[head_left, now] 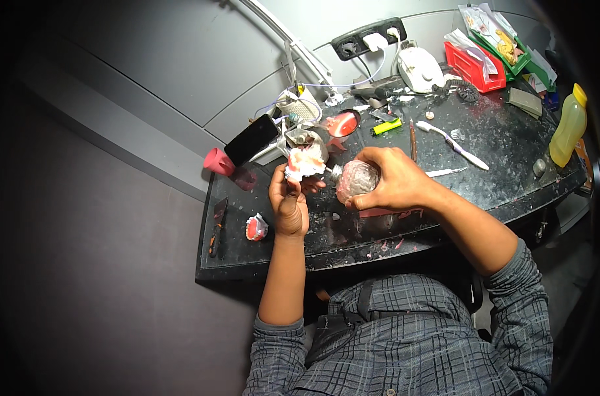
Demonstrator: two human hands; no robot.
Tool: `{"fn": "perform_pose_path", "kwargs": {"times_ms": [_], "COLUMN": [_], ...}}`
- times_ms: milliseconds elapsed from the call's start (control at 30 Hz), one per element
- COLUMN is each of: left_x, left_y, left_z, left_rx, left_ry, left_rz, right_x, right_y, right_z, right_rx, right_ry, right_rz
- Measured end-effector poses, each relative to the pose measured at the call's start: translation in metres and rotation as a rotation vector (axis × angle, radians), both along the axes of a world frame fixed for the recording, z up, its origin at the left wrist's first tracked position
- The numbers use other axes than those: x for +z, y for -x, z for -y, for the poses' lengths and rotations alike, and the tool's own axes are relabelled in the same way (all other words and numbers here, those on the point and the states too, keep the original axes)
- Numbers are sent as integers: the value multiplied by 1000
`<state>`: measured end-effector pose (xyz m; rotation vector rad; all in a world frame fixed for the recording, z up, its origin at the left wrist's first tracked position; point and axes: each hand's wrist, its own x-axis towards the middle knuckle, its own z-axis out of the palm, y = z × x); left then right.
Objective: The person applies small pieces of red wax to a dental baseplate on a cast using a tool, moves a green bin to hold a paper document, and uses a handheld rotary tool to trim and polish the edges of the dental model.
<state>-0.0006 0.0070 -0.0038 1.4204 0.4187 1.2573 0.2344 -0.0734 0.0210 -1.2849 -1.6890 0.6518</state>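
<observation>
Left hand (290, 212): fingers closed around a pink-and-white dental model (305, 164), raised above the desk (247, 255).
Right hand (400, 177): gripping a round bottle (358, 181), neck towards the model.
Handling: I'd steady the model, move the bottle slowly, fingers clear of its neck.
Bottle contents: I cannot tell.
Red bin (469, 71): papers.
Dark bowl (356, 117): red material.

The held model (305, 164) looks like chalky, rough plaster with waxy patches. The vessel (362, 181) seems glassy, shiny beneath a rough, waxy crust. The surface (511, 144) is glossy, gritty with pale specks. The bottle (565, 135) is smooth, translucent plastic; the phone (252, 140) has a smooth, glassy face; the shirt (405, 343) is woven cloth.
</observation>
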Motion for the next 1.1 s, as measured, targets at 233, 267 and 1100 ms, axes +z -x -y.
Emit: {"fn": "perform_pose_path", "kwargs": {"times_ms": [233,267,1100], "left_x": [-3,-3,-2], "left_y": [4,3,1], "left_z": [-3,-3,-1], "left_rx": [-2,-3,50], "left_ry": [-93,-97,-96], "left_rz": [-53,-54,-108], "right_x": [0,0,8], "right_y": [1,0,-18], "right_z": [-1,-1,-4], "right_rx": [8,3,-55], "right_ry": [1,-2,45], "right_rz": [-28,-29,-207]}}
